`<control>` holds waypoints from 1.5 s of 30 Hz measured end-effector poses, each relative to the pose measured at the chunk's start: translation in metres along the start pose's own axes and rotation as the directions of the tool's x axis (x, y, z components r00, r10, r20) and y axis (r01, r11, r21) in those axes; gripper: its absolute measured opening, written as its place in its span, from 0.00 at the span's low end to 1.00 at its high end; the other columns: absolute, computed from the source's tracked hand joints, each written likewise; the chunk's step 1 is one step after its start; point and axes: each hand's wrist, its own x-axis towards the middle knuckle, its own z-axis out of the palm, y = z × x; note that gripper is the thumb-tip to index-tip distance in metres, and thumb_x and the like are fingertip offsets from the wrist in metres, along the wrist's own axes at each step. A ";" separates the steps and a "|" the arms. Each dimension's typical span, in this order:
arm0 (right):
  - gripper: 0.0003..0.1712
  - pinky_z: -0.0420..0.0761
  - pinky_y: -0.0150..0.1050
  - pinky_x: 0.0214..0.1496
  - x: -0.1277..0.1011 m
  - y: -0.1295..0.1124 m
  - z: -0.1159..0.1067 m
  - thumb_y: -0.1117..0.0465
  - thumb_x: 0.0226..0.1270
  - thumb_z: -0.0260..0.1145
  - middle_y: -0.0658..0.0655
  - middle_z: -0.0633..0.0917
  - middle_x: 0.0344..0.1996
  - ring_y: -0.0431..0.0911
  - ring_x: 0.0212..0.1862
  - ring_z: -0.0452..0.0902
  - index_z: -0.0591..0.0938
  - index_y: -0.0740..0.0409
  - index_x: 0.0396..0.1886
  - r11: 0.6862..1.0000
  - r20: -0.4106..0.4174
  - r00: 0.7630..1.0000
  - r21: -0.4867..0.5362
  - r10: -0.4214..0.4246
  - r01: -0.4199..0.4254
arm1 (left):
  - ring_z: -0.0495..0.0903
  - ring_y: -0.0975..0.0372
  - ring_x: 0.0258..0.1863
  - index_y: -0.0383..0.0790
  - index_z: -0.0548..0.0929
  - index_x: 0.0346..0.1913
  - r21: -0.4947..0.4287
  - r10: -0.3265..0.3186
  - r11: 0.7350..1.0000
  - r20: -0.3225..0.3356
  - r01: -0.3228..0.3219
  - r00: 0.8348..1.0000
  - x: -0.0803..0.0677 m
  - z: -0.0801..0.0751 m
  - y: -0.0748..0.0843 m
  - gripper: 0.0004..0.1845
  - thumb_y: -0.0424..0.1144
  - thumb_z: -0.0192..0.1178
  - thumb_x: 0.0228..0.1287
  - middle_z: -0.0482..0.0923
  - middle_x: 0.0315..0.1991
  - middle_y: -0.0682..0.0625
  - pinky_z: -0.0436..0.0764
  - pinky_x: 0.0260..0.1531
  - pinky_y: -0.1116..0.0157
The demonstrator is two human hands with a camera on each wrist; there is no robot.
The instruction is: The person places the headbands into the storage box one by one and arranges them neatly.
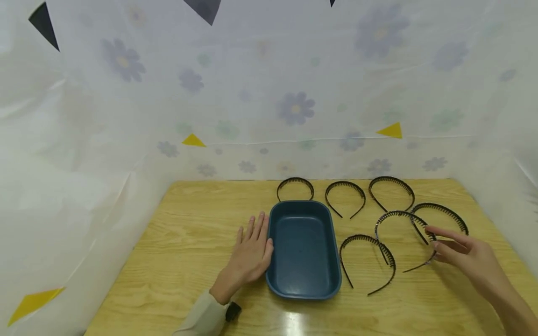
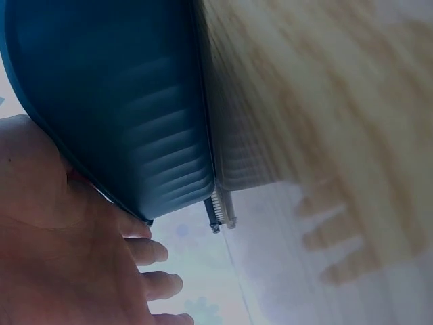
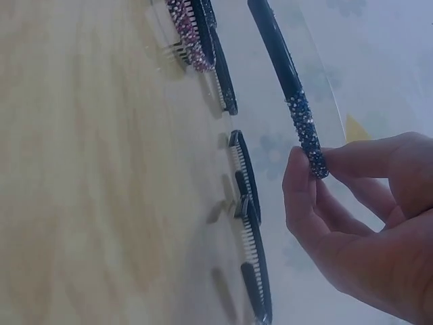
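My right hand (image 1: 470, 256) pinches a black toothed headband (image 1: 397, 213) between thumb and fingers, lifted above the table on the right. In the right wrist view, glittery stones cover part of the held headband (image 3: 306, 125). At the left side of a dark blue rectangular tray (image 1: 302, 295), my left hand (image 1: 249, 254) has its fingers straight, with the thumb against the rim. The tray's outer wall (image 2: 155, 135) fills much of the left wrist view, that hand's palm beside it. Just right of the tray lies another headband (image 1: 392, 266).
More black headbands lie along the back and right: one behind the tray (image 1: 295, 179), one right of it (image 1: 345, 183), one at the back right (image 1: 391, 178) and one (image 1: 451, 213) partly behind the held headband. A flowered white sheet (image 1: 252, 93) surrounds the wooden table (image 1: 189, 224).
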 end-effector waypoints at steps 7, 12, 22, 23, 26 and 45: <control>0.26 0.86 0.33 0.41 0.019 -0.021 0.012 0.65 0.76 0.64 0.30 0.81 0.55 0.32 0.46 0.85 0.76 0.63 0.71 0.997 -0.028 0.997 -0.037 -0.068 0.067 | 0.38 0.47 0.82 0.37 0.45 0.83 -0.010 0.005 1.000 -0.007 -0.005 1.000 0.001 0.001 -0.001 0.34 0.47 0.36 0.84 0.39 0.84 0.43 0.44 0.75 0.40; 0.26 0.85 0.31 0.40 0.030 -0.032 0.021 0.66 0.75 0.65 0.34 0.85 0.53 0.32 0.45 0.85 0.77 0.61 0.71 0.991 -0.017 0.992 -0.047 -0.123 0.122 | 0.39 0.47 0.82 0.37 0.45 0.83 -0.005 0.001 1.000 -0.006 -0.001 1.000 0.001 -0.001 0.000 0.34 0.47 0.36 0.84 0.38 0.84 0.43 0.44 0.75 0.39; 0.25 0.80 0.35 0.26 0.048 -0.058 0.037 0.61 0.76 0.65 0.38 0.87 0.46 0.38 0.39 0.88 0.78 0.61 0.70 0.996 -0.051 0.995 -0.020 -0.088 0.087 | 0.39 0.46 0.82 0.35 0.45 0.83 0.015 0.017 1.000 0.005 -0.017 1.000 0.002 -0.003 -0.002 0.34 0.46 0.36 0.83 0.39 0.83 0.41 0.43 0.76 0.40; 0.24 0.78 0.35 0.23 0.050 -0.060 0.039 0.61 0.76 0.65 0.38 0.87 0.45 0.38 0.40 0.88 0.79 0.60 0.69 0.996 -0.053 0.995 -0.014 -0.086 0.085 | 0.39 0.46 0.82 0.35 0.45 0.83 0.023 0.015 1.000 0.008 -0.015 1.000 0.002 -0.004 -0.002 0.34 0.46 0.36 0.83 0.38 0.83 0.41 0.43 0.76 0.40; 0.25 0.83 0.31 0.30 0.055 -0.064 0.044 0.62 0.76 0.64 0.39 0.87 0.47 0.39 0.40 0.88 0.78 0.62 0.70 0.992 -0.036 0.992 0.007 -0.124 0.124 | 0.39 0.47 0.82 0.35 0.45 0.83 0.028 0.013 1.000 0.014 -0.014 1.000 0.001 -0.006 -0.001 0.35 0.47 0.37 0.83 0.38 0.83 0.41 0.43 0.76 0.40; 0.25 0.86 0.35 0.45 0.078 -0.086 0.084 0.68 0.74 0.65 0.50 0.84 0.57 0.41 0.43 0.86 0.76 0.72 0.68 0.892 -0.059 0.985 0.418 -0.163 0.173 | 0.35 0.51 0.82 0.39 0.45 0.84 0.049 0.024 0.999 -0.022 -0.022 0.999 0.001 -0.004 0.004 0.34 0.48 0.36 0.83 0.36 0.83 0.46 0.43 0.76 0.40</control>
